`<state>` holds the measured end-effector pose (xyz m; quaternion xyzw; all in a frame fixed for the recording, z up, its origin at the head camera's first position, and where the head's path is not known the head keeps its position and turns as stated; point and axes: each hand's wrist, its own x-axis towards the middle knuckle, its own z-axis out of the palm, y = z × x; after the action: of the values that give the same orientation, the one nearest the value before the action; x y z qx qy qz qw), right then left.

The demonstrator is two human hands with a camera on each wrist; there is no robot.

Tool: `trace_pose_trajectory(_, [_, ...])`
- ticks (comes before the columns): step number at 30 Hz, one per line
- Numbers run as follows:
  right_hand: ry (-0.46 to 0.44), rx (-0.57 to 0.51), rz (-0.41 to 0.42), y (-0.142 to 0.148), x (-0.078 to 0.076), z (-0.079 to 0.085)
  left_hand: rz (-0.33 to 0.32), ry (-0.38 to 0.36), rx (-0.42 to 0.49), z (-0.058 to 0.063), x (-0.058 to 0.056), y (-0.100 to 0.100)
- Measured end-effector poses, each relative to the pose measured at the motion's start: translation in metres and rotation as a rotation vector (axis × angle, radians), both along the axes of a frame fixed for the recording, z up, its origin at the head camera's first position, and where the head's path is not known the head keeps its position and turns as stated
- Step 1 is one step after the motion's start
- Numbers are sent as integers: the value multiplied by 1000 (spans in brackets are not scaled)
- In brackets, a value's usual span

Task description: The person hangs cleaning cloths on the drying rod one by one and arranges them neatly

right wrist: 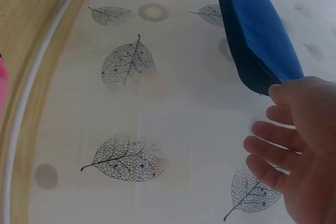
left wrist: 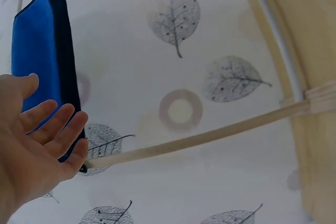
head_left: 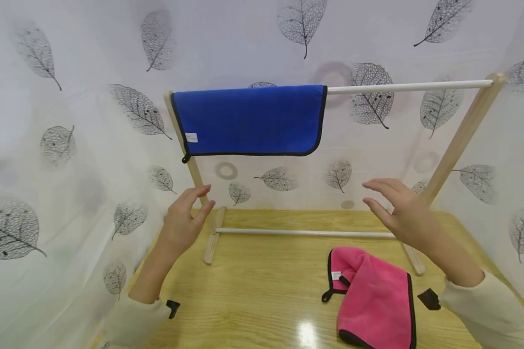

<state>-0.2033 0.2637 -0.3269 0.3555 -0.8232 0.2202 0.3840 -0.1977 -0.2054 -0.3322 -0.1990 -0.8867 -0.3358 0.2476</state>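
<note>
A blue towel (head_left: 253, 121) with black edging hangs folded over the left half of a rack's white top rail (head_left: 410, 87). Below its left end, in front of the wooden post, my left hand (head_left: 184, 220) is raised with fingers and thumb apart, holding nothing. My right hand (head_left: 403, 213) is up near the right post, its fingers extended and parted from the thumb, also with nothing in it. On the table beneath the right hand lies a rumpled pink towel (head_left: 375, 300) with black edging and a small loop. Both wrist views show the blue towel (left wrist: 34, 51) beyond the fingers.
The rack's right wooden post (head_left: 458, 140) leans outward, and a white lower rail (head_left: 305, 232) runs between its feet close to the wood-grain table (head_left: 244, 291). A whitish leaf-print curtain (head_left: 91, 145) encloses the back and sides.
</note>
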Motion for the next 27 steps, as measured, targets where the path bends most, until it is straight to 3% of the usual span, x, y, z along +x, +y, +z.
trace_pose_trajectory(13, [-187, 32, -16, 1, 17, -54, -56, -123, -12, -55, 10, 20])
trace_pose_trajectory(20, [-189, 44, -38, 1, 22, -76, -59, -197, -30, -74, 15, 34])
trace_pose_trajectory(27, [-247, 46, -68, 2, 29, -89, -85, -241, -37, -85, 20, 47])
